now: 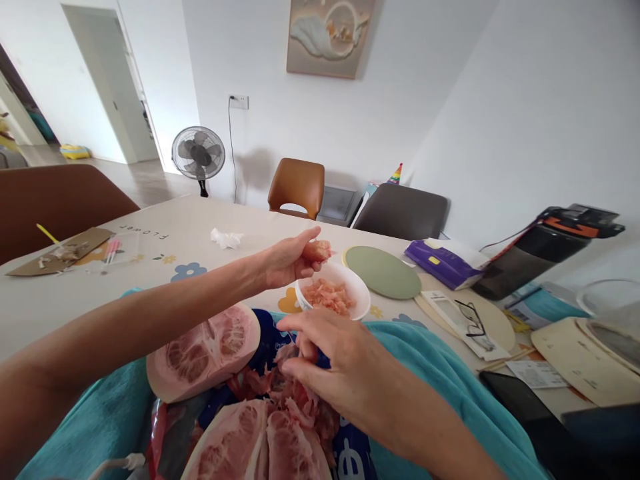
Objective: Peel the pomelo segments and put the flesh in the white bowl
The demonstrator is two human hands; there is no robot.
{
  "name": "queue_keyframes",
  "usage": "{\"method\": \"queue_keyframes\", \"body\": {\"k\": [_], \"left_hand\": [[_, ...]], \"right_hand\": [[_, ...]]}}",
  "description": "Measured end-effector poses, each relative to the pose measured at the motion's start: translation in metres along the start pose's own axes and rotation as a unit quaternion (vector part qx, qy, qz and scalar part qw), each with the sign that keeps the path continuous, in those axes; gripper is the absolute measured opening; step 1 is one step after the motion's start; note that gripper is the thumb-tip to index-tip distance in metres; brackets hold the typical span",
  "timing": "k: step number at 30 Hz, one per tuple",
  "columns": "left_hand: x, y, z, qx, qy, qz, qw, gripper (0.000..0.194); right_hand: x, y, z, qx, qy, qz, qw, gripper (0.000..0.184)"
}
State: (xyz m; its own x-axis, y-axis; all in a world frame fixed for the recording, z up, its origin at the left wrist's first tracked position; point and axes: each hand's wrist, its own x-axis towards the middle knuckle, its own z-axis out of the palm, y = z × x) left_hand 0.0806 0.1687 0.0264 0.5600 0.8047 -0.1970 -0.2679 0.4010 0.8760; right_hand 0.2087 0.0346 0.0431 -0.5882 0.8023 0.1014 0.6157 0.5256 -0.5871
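My left hand point(295, 259) is closed around a piece of pomelo flesh point(319, 251), above the far rim of a white bowl point(361, 293). Pinkish-orange pulp pieces point(330, 297) lie in that bowl. My right hand point(330, 360), thumb and index finger apart, hovers over a heap of torn pomelo membrane point(305, 400); I make out nothing firmly held in it. A cut pomelo half point(205, 353) with pink flesh rests below my left forearm. Nearer to me, another opened pomelo piece point(235, 443) lies on a dark blue plastic bag point(350, 453).
Teal cloth point(435, 380) spreads under the fruit. To the right are a green oval mat point(383, 272), a purple tissue pack point(443, 263), glasses point(470, 319), a tilted dark bottle point(525, 253) and a phone point(525, 407). A crumpled tissue point(226, 239) sits farther back.
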Motion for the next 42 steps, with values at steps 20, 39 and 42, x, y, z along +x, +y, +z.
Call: {"method": "queue_keyframes", "body": {"k": [20,39,42], "left_hand": [[-0.005,0.002,0.004,0.009,-0.015,0.016,1.000,0.042],[-0.011,-0.007,0.016,0.024,-0.037,0.091,0.995,0.043],[-0.012,-0.012,0.025,0.060,-0.058,0.111,0.990,0.046]], "right_hand": [[-0.001,0.004,0.007,0.053,0.056,-0.030,0.997,0.068],[0.026,0.057,-0.010,0.103,0.316,0.137,0.933,0.053],[0.029,0.062,-0.009,0.111,0.322,0.146,0.929,0.045]]}}
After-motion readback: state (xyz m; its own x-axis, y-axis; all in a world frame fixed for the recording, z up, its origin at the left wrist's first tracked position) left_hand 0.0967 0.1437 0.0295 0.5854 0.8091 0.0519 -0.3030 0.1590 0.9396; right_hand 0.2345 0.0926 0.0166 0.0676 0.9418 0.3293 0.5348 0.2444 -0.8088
